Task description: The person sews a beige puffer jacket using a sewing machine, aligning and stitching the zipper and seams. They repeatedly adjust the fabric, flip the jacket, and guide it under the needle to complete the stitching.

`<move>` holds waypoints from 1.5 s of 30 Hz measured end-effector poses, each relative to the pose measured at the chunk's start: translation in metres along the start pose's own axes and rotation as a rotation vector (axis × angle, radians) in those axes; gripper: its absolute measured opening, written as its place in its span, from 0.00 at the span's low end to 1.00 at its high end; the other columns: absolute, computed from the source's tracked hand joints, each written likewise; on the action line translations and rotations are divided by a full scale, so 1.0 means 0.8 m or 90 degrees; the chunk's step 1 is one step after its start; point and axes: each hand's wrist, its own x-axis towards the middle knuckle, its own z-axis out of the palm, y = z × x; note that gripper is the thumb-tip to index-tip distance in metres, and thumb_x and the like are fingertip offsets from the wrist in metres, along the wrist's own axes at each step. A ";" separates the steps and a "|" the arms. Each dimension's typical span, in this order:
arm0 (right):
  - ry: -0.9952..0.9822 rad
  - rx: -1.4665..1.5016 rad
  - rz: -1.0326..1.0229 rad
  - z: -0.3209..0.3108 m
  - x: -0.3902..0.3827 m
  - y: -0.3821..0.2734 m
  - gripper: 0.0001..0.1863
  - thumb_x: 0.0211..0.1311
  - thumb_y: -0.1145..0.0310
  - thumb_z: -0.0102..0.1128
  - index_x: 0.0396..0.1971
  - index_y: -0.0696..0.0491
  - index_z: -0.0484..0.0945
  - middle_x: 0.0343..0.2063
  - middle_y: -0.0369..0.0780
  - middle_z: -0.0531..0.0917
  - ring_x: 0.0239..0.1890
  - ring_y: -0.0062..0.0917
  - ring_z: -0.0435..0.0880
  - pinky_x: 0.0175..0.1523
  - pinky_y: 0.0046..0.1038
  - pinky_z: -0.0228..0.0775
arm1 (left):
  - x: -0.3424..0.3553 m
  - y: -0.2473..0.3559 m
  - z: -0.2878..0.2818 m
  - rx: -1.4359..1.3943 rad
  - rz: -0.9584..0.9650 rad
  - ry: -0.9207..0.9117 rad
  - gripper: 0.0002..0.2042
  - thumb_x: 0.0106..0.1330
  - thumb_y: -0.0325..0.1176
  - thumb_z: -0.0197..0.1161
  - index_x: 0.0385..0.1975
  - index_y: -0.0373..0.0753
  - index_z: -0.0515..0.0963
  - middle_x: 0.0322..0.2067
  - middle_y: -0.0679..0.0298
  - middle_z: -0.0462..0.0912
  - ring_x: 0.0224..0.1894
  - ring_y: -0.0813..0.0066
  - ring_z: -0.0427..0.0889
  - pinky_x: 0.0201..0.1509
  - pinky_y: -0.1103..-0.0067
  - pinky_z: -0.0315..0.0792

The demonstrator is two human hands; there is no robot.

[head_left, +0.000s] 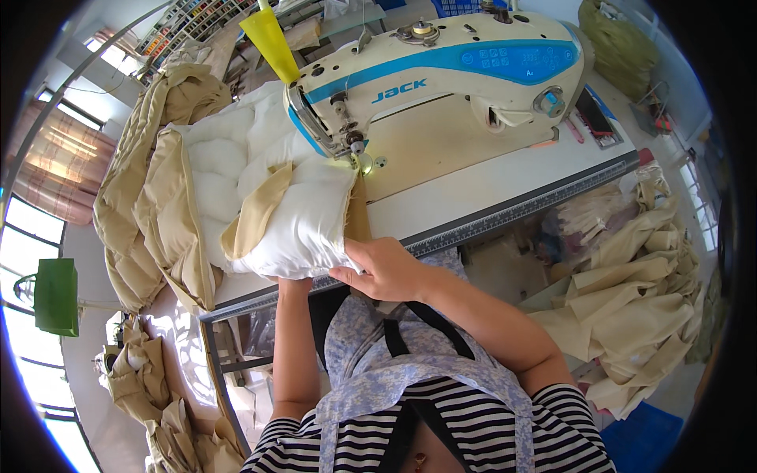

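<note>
A white padded quilted garment piece (300, 221) with tan fabric along its raw edge lies on the sewing table, its edge running up to the needle area of the white and blue sewing machine (441, 71). My right hand (385, 266) pinches the near right corner of this padded piece between thumb and fingers. Beneath its near edge goes my left hand (293, 285); its fingers are hidden under the cloth. Across the white padding lies a loose tan strip (259, 211). More tan quilted fabric (162, 205) is bunched at the left, joined to the white part.
A measuring tape (505, 214) runs along the table's front edge. Tan cloth pieces (623, 303) pile up at the right, and others (146, 386) hang at the lower left. A yellow cone (270, 41) stands behind the machine head. A green box (57, 297) hangs at left.
</note>
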 end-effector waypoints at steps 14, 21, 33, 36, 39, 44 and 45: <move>-0.297 -0.029 0.179 -0.002 0.042 0.035 0.42 0.53 0.35 0.67 0.61 0.50 0.73 0.48 0.48 0.85 0.54 0.44 0.81 0.59 0.37 0.71 | -0.065 0.043 -0.036 -0.224 -0.152 0.109 0.30 0.71 0.37 0.61 0.70 0.35 0.60 0.67 0.56 0.67 0.67 0.63 0.68 0.70 0.68 0.64; -0.118 0.083 0.151 0.009 0.015 0.032 0.34 0.61 0.39 0.61 0.55 0.52 0.79 0.44 0.47 0.86 0.49 0.42 0.84 0.56 0.37 0.73 | -0.094 0.083 -0.019 -0.251 -0.305 0.074 0.29 0.71 0.37 0.62 0.69 0.36 0.62 0.65 0.58 0.70 0.65 0.65 0.71 0.68 0.69 0.67; 0.068 -0.071 0.118 0.020 0.014 0.011 0.21 0.70 0.55 0.57 0.33 0.62 0.81 0.21 0.53 0.82 0.25 0.49 0.82 0.33 0.42 0.73 | -0.050 0.090 -0.001 -0.360 -0.256 -0.017 0.25 0.74 0.42 0.56 0.66 0.37 0.65 0.61 0.58 0.74 0.62 0.64 0.76 0.63 0.66 0.73; 0.092 -0.053 0.099 0.023 0.015 0.004 0.19 0.71 0.57 0.57 0.36 0.62 0.80 0.21 0.52 0.81 0.24 0.48 0.81 0.32 0.40 0.73 | -0.020 0.097 0.010 -0.313 -0.269 -0.053 0.25 0.75 0.40 0.54 0.69 0.38 0.62 0.63 0.57 0.73 0.64 0.64 0.74 0.65 0.66 0.73; 0.017 -0.024 0.077 0.023 0.014 0.003 0.19 0.71 0.57 0.57 0.40 0.61 0.80 0.24 0.51 0.83 0.27 0.45 0.83 0.35 0.39 0.74 | 0.005 0.107 0.011 -0.242 -0.302 -0.136 0.25 0.75 0.33 0.54 0.70 0.38 0.61 0.65 0.58 0.70 0.65 0.67 0.72 0.67 0.69 0.70; 0.064 0.046 -0.053 0.025 0.005 0.009 0.18 0.71 0.58 0.56 0.44 0.59 0.80 0.37 0.52 0.84 0.41 0.48 0.82 0.48 0.43 0.73 | 0.024 0.106 0.007 -0.229 -0.420 -0.179 0.24 0.75 0.33 0.53 0.70 0.38 0.61 0.66 0.59 0.69 0.65 0.67 0.71 0.67 0.70 0.70; 0.042 0.029 -0.037 0.024 0.003 0.011 0.17 0.70 0.59 0.57 0.45 0.59 0.80 0.37 0.52 0.84 0.41 0.49 0.82 0.48 0.43 0.73 | 0.026 0.103 0.007 -0.225 -0.444 -0.184 0.24 0.75 0.33 0.53 0.70 0.38 0.61 0.66 0.60 0.69 0.65 0.67 0.71 0.67 0.70 0.70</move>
